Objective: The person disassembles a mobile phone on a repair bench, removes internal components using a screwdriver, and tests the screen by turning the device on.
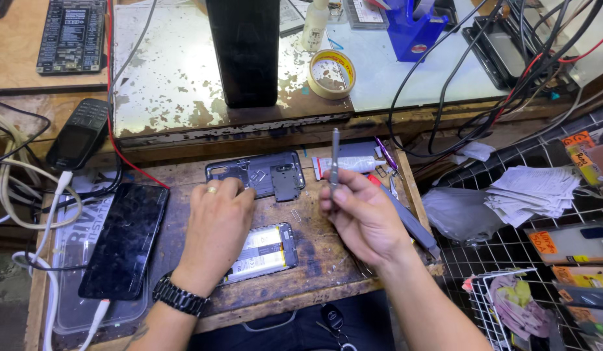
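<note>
Pinching a slim grey metal screwdriver (334, 162) upright, the right hand (363, 218) is closed around its shaft above the worn wooden bench (314, 260). Beside it, the left hand (217, 224), fingers curled, rests on an opened phone with its exposed battery (269, 250), touching the grey plastic phone back cover (266, 172) beyond.

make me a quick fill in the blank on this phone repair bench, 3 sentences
1. The right hand holds a thin grey tool with its tip pointing ____.
2. The left hand wears a ring on a finger and a dark ____ on its wrist.
3. The opened phone with its battery showing lies on the wooden bench partly under the ____ hand.

Missing words: up; watch; left
</note>
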